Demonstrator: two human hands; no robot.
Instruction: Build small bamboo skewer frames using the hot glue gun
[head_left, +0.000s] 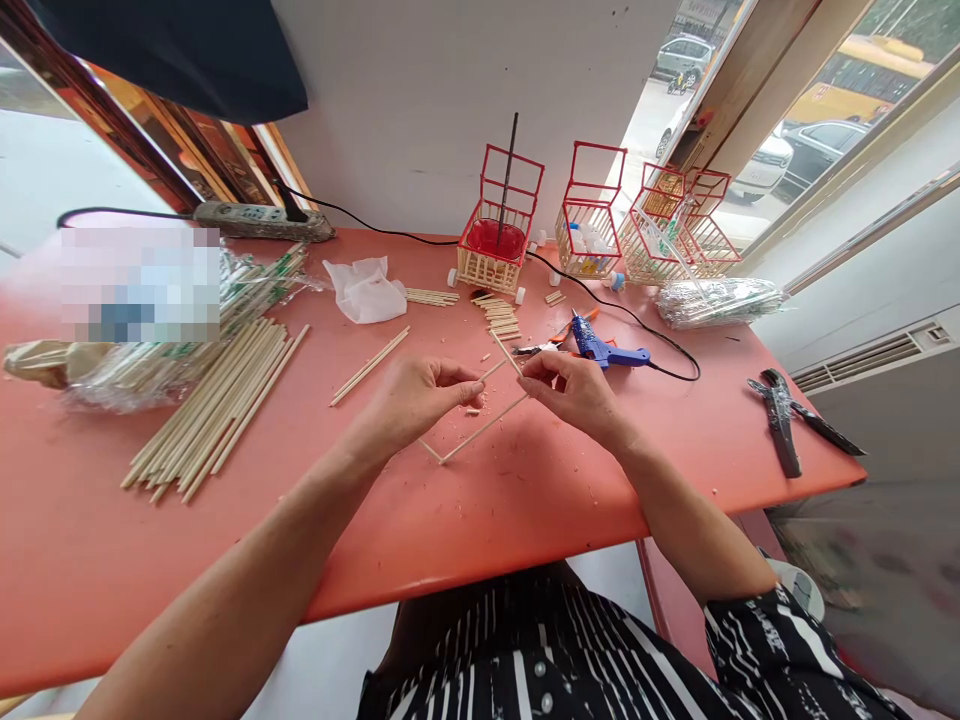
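My left hand (415, 397) pinches thin wooden sticks (480, 428) over the middle of the red table (525, 500). My right hand (571, 392) pinches the same sticks from the right, at their upper end. The sticks form a thin angled frame between my fingertips, with one long stick slanting down to the table. Wood crumbs lie under the hands.
A heap of long sticks (217, 405) lies at left beside bagged sticks. A blue glue gun (604, 350) with black cord, orange pliers, cut stick pieces (501, 316) and a white bag (366, 290) lie behind my hands. Red-framed stick baskets (501, 235) stand at the back. Black pliers (780, 420) are at right.
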